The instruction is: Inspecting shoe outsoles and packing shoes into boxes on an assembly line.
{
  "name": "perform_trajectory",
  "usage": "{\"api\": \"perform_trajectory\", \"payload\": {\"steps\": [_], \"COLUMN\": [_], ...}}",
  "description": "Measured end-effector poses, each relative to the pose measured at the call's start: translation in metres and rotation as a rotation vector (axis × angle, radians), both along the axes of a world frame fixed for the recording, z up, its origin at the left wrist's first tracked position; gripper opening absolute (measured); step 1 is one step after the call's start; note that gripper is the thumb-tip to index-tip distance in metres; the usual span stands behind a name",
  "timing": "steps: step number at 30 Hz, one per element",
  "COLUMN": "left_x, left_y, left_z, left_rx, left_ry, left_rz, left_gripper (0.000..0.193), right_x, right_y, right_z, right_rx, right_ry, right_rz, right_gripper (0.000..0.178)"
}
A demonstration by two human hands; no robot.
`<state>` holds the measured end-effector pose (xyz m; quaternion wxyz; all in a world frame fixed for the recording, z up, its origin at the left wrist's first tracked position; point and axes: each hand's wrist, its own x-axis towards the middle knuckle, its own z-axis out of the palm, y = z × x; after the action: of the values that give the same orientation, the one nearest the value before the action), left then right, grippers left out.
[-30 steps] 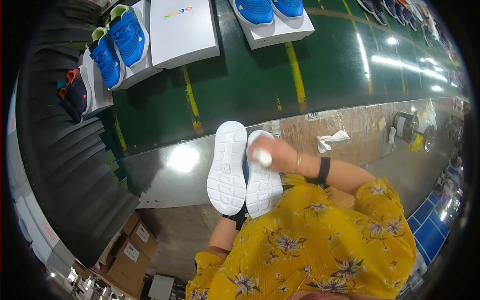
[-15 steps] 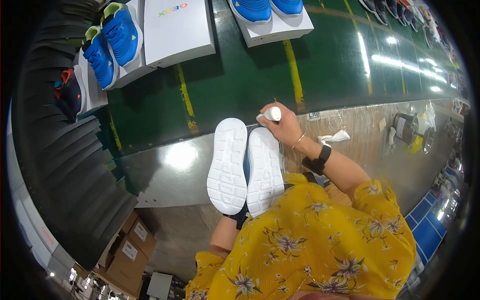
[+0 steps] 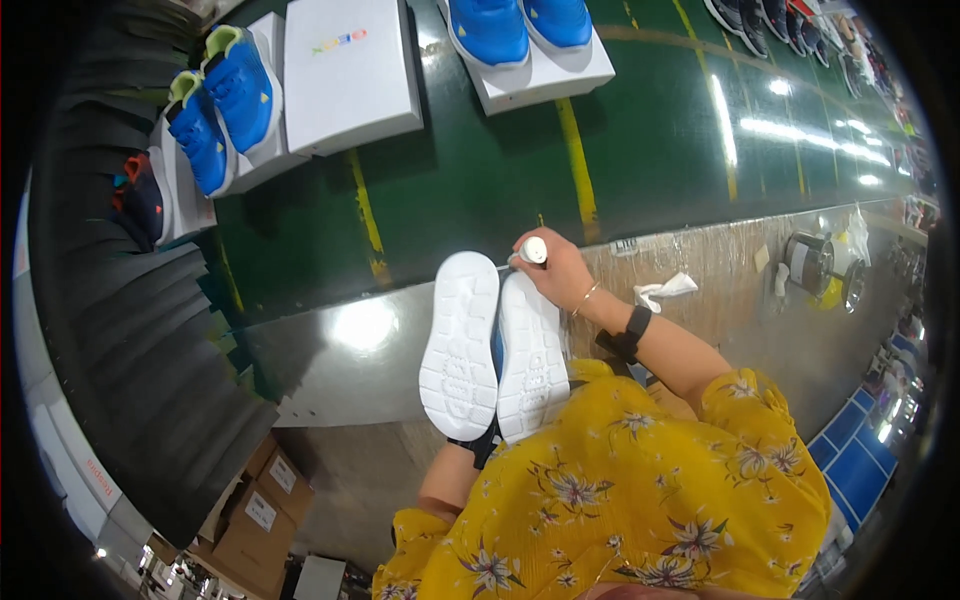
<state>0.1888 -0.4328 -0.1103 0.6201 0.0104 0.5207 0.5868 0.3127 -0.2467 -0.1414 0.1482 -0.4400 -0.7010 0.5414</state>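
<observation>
Blue shoes with white moulded soles (image 3: 460, 345) are held soles-up at the grey metal bench (image 3: 310, 345). The right hand (image 3: 562, 275), gripping a white round-ended object (image 3: 534, 250), has been moved off one sole to its toe, where work seems directed. The left hand is hidden; its state cannot be told.

By the near edge of the yellow-striped green belt (image 3: 480, 190), the shoe soles (image 3: 460, 345) are white, their uppers (image 3: 497, 350) blue, the small container (image 3: 534, 250) white, and the blouse (image 3: 640, 490) yellow with pale flowers.
</observation>
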Motion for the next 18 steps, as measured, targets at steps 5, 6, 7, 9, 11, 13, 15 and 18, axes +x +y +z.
{"api": "perform_trajectory", "payload": {"steps": [5,6,7,9,11,13,15,18], "left_x": [-0.003,-0.002,-0.001,0.000,-0.007,-0.025,-0.046,-0.111], "left_y": [0.020,0.018,0.017,0.018,0.018,0.029,0.050,0.110], "left_z": [-0.001,0.002,0.004,0.014,0.017,0.019,0.023,0.044], "left_rx": [0.077,0.086,0.095,0.120,0.151,0.162,0.176,0.206], "left_ry": [0.092,0.107,0.123,0.147,0.173,0.216,0.234,0.266], "left_rz": [0.030,0.035,0.039,0.046,0.048,0.077,0.091,0.104], "left_gripper": [0.070,0.071,0.071,0.072,0.072,0.073,0.073,0.074], "right_x": [-0.006,-0.004,-0.002,0.007,0.021,0.022,0.028,0.033], "right_y": [-0.002,-0.004,-0.004,0.007,0.020,0.024,0.026,0.023], "right_z": [0.023,0.025,0.026,0.011,-0.011,-0.007,-0.004,-0.014], "right_rx": [0.094,0.106,0.075,0.066,0.041,0.008,0.046,0.094], "right_ry": [0.074,0.095,0.095,0.068,0.019,0.056,0.091,0.163], "right_rz": [0.157,0.155,0.143,0.062,-0.034,-0.129,-0.183,-0.372], "right_gripper": [0.018,0.018,0.019,0.019,0.019,0.020,0.020,0.018]}}
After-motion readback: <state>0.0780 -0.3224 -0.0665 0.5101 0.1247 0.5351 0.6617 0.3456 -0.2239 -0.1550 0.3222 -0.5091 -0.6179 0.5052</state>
